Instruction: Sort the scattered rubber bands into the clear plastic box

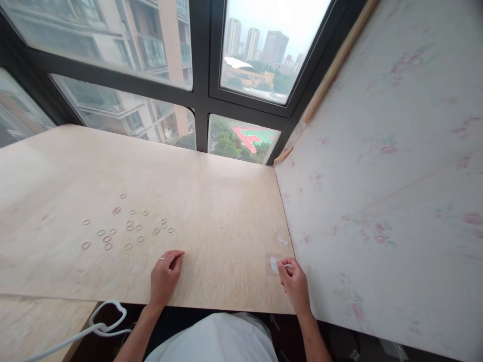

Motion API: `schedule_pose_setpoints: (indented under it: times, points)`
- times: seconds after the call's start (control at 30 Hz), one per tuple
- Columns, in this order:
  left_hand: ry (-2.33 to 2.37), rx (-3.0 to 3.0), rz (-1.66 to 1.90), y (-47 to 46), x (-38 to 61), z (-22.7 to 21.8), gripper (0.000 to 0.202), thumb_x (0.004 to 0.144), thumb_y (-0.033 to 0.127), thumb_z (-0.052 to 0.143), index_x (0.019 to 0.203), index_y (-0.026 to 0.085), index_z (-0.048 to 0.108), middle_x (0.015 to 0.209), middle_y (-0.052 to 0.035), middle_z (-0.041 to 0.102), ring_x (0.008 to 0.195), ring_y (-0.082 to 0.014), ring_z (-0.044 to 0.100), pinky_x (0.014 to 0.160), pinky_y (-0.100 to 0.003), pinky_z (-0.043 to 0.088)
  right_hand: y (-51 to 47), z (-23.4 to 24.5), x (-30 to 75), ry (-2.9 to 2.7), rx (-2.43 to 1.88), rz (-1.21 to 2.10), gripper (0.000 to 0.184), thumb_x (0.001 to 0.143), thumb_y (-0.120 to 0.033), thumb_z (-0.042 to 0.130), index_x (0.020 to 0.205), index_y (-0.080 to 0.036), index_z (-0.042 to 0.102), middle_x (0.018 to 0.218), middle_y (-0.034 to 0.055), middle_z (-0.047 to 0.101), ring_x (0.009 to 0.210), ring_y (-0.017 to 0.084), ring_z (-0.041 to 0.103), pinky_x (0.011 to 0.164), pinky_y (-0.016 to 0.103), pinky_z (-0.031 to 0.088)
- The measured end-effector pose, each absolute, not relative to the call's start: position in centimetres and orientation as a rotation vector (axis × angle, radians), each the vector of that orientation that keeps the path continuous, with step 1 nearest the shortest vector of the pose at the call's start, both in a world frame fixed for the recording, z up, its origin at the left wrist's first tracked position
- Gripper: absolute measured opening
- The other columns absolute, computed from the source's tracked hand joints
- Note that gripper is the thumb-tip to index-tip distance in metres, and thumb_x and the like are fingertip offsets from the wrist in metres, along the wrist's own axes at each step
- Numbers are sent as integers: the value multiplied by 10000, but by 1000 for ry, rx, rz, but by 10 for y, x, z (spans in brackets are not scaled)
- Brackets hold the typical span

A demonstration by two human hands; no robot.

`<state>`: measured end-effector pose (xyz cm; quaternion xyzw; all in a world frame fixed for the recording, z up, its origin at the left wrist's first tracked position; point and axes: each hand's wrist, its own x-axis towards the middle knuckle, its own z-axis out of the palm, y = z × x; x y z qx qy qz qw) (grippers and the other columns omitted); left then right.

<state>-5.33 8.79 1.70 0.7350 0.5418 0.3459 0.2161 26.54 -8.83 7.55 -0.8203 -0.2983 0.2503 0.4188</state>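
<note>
My left hand rests on the wooden tabletop, its fingers curled and thumb tip meeting the forefinger. Whether anything sits in that pinch is hidden; a ring is worn on one finger. To its upper left lie several small thin hoops, some greenish-brown, others reddish, a few overlapping. My right hand is closed in a pinch by the right edge of the table. Its fingertips touch a small clear plastic piece with a white patch; what they grip is too small to make out.
Beyond the table stand dark-framed windows. A flower-patterned wall rises along the right side. Another whitish clear scrap lies near that wall. A white cable loops at the table's lower left edge.
</note>
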Motion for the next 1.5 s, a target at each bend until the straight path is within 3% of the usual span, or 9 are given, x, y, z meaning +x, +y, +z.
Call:
schedule_pose_setpoints:
  times: [0.23, 0.5, 0.67, 0.77, 1.1, 1.27, 1.5]
  points:
    - [1543, 2080, 933, 89, -51, 19, 223, 839, 330, 451, 846, 210, 639, 907, -47, 687, 778, -204, 627, 722, -313, 488, -69, 69, 275, -1049, -2310, 316, 280, 837, -469, 438, 817, -221, 568, 467, -51, 478, 448, 145, 456, 480, 246, 274]
    - [1550, 2053, 946, 88, -49, 24, 219, 838, 325, 451, 837, 212, 639, 902, -49, 690, 765, -200, 628, 704, -304, 493, -96, 73, 272, -1043, -2380, 312, 328, 846, -476, 404, 899, -223, 606, 529, -14, 559, 507, 177, 534, 502, 265, 315]
    - [1545, 2054, 945, 88, -49, 22, 226, 839, 336, 457, 838, 208, 644, 903, -51, 689, 756, -201, 627, 706, -307, 493, -113, 68, 276, -1001, -2487, 456, 445, 846, -474, 437, 1180, -202, 549, 653, -1, 634, 621, 197, 601, 573, 278, 393]
    - [1536, 2051, 940, 87, -51, 21, 228, 842, 331, 453, 839, 206, 644, 902, -52, 686, 761, -199, 625, 701, -305, 492, -112, 63, 276, -1033, -2481, 523, 500, 850, -483, 445, 1248, -191, 526, 763, 26, 663, 723, 209, 620, 642, 297, 432]
    - [1489, 2047, 973, 85, -53, 20, 215, 837, 319, 457, 836, 207, 641, 908, -59, 684, 813, -208, 630, 732, -316, 496, -94, 58, 268, -1181, -2316, 440, 328, 867, -457, 455, 949, -216, 662, 957, 75, 685, 807, 218, 619, 745, 322, 452]
    - [1473, 2042, 983, 86, -54, 19, 208, 836, 311, 458, 839, 210, 640, 906, -56, 682, 814, -208, 626, 738, -317, 495, -68, 60, 256, -1249, -2300, 407, 307, 891, -427, 438, 827, -222, 658, 828, 45, 683, 741, 195, 609, 663, 283, 414]
    - [1457, 2046, 986, 85, -54, 19, 202, 842, 298, 459, 843, 203, 637, 898, -58, 682, 820, -208, 623, 747, -322, 493, -9, 49, 238, -1350, -2204, 278, 327, 908, -396, 425, 793, -205, 664, 765, 28, 679, 689, 169, 595, 619, 256, 371]
